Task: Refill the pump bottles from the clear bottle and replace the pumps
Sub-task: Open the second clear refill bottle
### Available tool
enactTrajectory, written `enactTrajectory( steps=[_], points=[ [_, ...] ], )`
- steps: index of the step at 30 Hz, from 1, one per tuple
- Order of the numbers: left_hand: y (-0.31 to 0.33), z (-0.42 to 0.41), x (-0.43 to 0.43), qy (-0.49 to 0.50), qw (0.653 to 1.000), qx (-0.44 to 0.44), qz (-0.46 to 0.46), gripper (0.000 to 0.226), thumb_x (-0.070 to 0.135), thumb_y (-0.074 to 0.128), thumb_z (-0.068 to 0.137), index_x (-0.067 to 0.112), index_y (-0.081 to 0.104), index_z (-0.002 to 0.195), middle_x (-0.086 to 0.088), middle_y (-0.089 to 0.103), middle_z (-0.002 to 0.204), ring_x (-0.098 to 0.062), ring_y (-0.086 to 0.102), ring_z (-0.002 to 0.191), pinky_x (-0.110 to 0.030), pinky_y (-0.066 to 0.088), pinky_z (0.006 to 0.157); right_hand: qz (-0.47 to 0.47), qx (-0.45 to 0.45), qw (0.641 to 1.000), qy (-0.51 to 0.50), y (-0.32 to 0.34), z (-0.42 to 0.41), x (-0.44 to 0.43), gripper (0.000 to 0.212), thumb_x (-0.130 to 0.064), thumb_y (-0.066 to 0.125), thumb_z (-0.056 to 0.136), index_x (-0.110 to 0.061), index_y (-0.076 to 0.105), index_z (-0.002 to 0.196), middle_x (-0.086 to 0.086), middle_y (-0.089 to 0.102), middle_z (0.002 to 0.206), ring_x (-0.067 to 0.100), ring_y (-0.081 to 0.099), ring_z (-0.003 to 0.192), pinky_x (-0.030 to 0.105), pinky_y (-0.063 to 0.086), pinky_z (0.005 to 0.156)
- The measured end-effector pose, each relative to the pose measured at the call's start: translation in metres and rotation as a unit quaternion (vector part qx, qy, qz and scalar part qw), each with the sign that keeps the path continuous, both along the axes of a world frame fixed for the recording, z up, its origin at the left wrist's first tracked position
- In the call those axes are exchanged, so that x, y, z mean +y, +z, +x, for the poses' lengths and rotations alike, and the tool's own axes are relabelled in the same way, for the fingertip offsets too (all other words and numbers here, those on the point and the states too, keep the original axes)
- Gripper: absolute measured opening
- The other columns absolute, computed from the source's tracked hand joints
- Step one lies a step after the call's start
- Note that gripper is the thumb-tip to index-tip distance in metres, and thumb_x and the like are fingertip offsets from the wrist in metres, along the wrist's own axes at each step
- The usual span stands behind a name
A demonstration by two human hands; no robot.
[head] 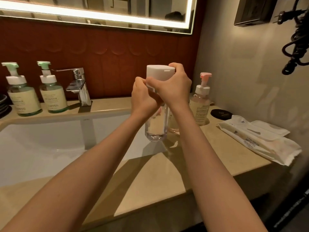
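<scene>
Bathroom worktop (150, 178) is curving round a white sink (41, 148), and someone is standing at it, holding the clear bottle (155, 129) up.

The bottle is hanging upright, long axis vertical, over the sink's right edge. Two green pump bottles (23, 97) are sitting well apart to its left, and a pink pump bottle (200, 104) is standing near on the right, pumps on. The left hand (143, 97) is gripping the bottle's upper body and the right hand (173, 87) is clasping the white cap (158, 71) from above, probably twisting it off.
</scene>
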State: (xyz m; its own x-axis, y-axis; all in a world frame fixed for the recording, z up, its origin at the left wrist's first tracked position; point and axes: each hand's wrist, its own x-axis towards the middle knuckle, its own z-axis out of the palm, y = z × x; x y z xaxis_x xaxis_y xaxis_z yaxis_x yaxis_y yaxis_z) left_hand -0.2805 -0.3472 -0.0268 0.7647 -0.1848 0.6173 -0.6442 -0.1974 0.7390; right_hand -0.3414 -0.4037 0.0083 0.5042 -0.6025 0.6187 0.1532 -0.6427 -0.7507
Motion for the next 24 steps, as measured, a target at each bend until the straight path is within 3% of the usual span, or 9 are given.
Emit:
enactTrajectory(
  steps=[3,6,11,15,18,21,23,24],
  points=[
    [-0.001,-0.013,-0.004,-0.022,0.999,0.037,-0.013,0.05,0.032,0.076,0.068,0.014,0.037,0.093,-0.007,0.055,0.1,-0.019,0.058,0.086,-0.031,0.052,0.063,0.002,0.006,1.0,0.002,0.002,-0.011,-0.005,0.074,-0.036,0.08,0.064,-0.017,0.048,0.128,-0.002,0.056,0.115,0.008,0.051,0.093,0.014,0.049,0.07],
    [-0.001,-0.024,-0.009,-0.058,0.995,0.074,-0.025,0.055,0.03,0.08,0.067,0.014,0.037,0.098,-0.007,0.054,0.105,-0.017,0.056,0.092,-0.03,0.052,0.072,0.015,0.01,1.0,0.016,0.003,-0.019,-0.012,0.071,-0.032,0.08,0.065,-0.016,0.051,0.127,-0.005,0.054,0.108,0.008,0.052,0.094,0.01,0.047,0.064],
    [-0.005,-0.035,-0.016,-0.118,0.987,0.104,-0.039,0.062,0.028,0.085,0.062,0.016,0.038,0.1,-0.003,0.053,0.105,-0.014,0.055,0.094,-0.025,0.051,0.072,0.07,0.014,0.994,0.081,-0.002,-0.03,-0.029,0.065,-0.021,0.08,0.066,-0.016,0.053,0.125,-0.007,0.056,0.103,0.01,0.057,0.096,0.026,0.057,0.074],
    [-0.005,-0.035,-0.012,-0.194,0.974,0.117,-0.015,0.064,0.025,0.085,0.062,0.017,0.04,0.107,-0.004,0.055,0.108,-0.016,0.057,0.098,-0.029,0.053,0.08,0.119,0.047,0.961,0.243,0.001,-0.043,-0.053,0.067,-0.008,0.076,0.069,-0.013,0.046,0.129,-0.004,0.054,0.103,0.018,0.057,0.103,0.033,0.056,0.083],
    [-0.003,-0.032,-0.01,-0.255,0.959,0.124,0.021,0.062,0.02,0.084,0.063,0.017,0.045,0.11,-0.002,0.057,0.108,-0.015,0.058,0.099,-0.027,0.051,0.08,0.178,0.029,0.925,0.333,-0.005,-0.049,-0.072,0.088,-0.019,0.077,0.053,-0.005,0.041,0.132,0.002,0.058,0.105,0.026,0.059,0.106,0.042,0.053,0.089],
    [-0.002,-0.026,-0.011,-0.292,0.943,0.156,0.03,0.065,0.018,0.084,0.063,0.016,0.048,0.117,-0.004,0.06,0.112,-0.016,0.059,0.103,-0.034,0.051,0.088,0.186,0.019,0.919,0.346,-0.012,-0.048,-0.076,0.09,-0.031,0.077,0.05,-0.003,0.045,0.129,0.003,0.062,0.105,0.027,0.059,0.109,0.039,0.055,0.086],
    [-0.003,-0.022,-0.011,-0.303,0.938,0.169,0.022,0.068,0.018,0.084,0.062,0.014,0.049,0.121,-0.004,0.061,0.112,-0.016,0.061,0.103,-0.037,0.051,0.092,0.176,0.019,0.921,0.348,-0.015,-0.046,-0.077,0.078,-0.041,0.08,0.057,-0.011,0.052,0.123,0.0,0.063,0.105,0.022,0.06,0.105,0.03,0.055,0.08],
    [-0.004,-0.021,-0.011,-0.306,0.937,0.17,0.022,0.069,0.019,0.083,0.062,0.013,0.049,0.122,-0.004,0.062,0.113,-0.016,0.061,0.103,-0.038,0.051,0.093,0.178,0.013,0.918,0.353,-0.017,-0.046,-0.076,0.06,-0.043,0.072,0.069,-0.015,0.054,0.119,0.0,0.063,0.105,0.02,0.06,0.104,0.028,0.055,0.078]
  ],
)
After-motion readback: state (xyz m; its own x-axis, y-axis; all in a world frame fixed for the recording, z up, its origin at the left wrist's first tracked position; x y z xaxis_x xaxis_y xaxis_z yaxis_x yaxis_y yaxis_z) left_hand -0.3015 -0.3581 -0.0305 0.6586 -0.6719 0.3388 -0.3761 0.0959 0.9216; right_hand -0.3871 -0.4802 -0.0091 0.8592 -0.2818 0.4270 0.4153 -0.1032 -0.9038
